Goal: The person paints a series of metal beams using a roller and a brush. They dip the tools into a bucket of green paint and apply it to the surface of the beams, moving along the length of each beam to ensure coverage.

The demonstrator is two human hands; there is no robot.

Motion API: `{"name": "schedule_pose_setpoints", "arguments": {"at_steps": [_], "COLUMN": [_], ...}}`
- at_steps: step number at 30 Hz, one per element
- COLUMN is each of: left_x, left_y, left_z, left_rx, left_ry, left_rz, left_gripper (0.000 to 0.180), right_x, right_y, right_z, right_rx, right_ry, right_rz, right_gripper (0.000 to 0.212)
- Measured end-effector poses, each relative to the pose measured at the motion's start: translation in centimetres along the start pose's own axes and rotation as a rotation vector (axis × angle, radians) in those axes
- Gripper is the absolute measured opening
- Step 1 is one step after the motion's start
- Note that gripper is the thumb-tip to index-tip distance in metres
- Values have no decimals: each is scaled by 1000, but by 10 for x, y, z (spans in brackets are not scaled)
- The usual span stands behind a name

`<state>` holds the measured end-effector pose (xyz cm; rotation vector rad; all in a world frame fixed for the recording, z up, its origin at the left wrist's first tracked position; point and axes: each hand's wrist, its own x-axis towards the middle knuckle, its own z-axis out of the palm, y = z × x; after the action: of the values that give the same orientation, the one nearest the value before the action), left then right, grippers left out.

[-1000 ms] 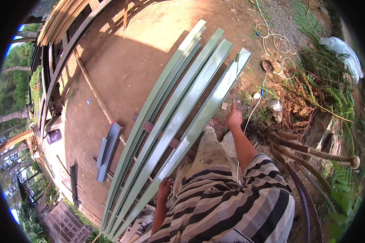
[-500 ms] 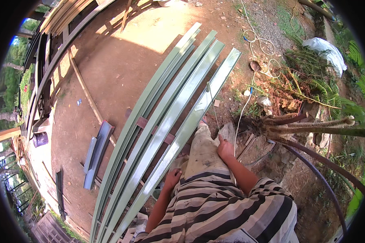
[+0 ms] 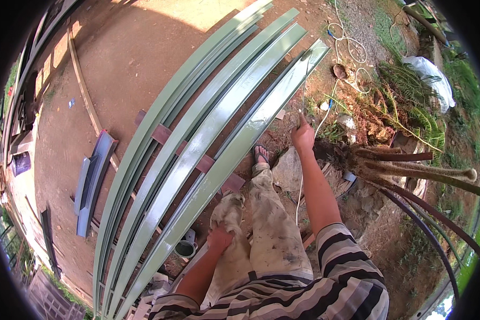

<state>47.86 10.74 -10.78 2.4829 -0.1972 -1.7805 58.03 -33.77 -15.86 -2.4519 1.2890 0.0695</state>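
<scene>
My right hand (image 3: pixel 303 136) reaches forward beside the nearest of several long green metal beams (image 3: pixel 250 125). It is closed round a long, thin-handled tool (image 3: pixel 304 95), whose far end meets the beam near its tip; the head is too small to make out now. Glossy patches that look wet show on the beams' upper faces. My left hand (image 3: pixel 220 239) lies against my trouser leg with its fingers curled and nothing seen in them. A small pot of dark green paint (image 3: pixel 185 249) stands on the ground between that hand and the beams.
Crosswise under the beams lies a reddish-brown support (image 3: pixel 200 160). Shorter grey metal pieces (image 3: pixel 93 178) and a wooden strip (image 3: pixel 82 80) lie to the left. At right are a stone (image 3: pixel 288 170), a pale cord (image 3: pixel 320 122), thick cut fern stalks (image 3: pixel 405 168) and a white sheet (image 3: pixel 434 82).
My right hand has reached forward, carrying the thin-handled tool toward the beam's far end. My left hand has come down onto my leg. The view has shifted, showing more of my legs.
</scene>
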Motion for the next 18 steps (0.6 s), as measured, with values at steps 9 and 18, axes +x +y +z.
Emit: {"name": "schedule_pose_setpoints", "arguments": {"at_steps": [9, 18], "left_x": [38, 58], "left_y": [44, 89], "left_z": [1, 2], "left_rx": [112, 220], "left_ry": [17, 10], "left_rz": [-114, -151], "left_gripper": [65, 65], "right_x": [-196, -50], "right_y": [-6, 35], "right_z": [23, 19], "right_rx": [145, 285], "right_ry": [-302, -76], "right_rz": [7, 28], "right_gripper": [73, 65]}}
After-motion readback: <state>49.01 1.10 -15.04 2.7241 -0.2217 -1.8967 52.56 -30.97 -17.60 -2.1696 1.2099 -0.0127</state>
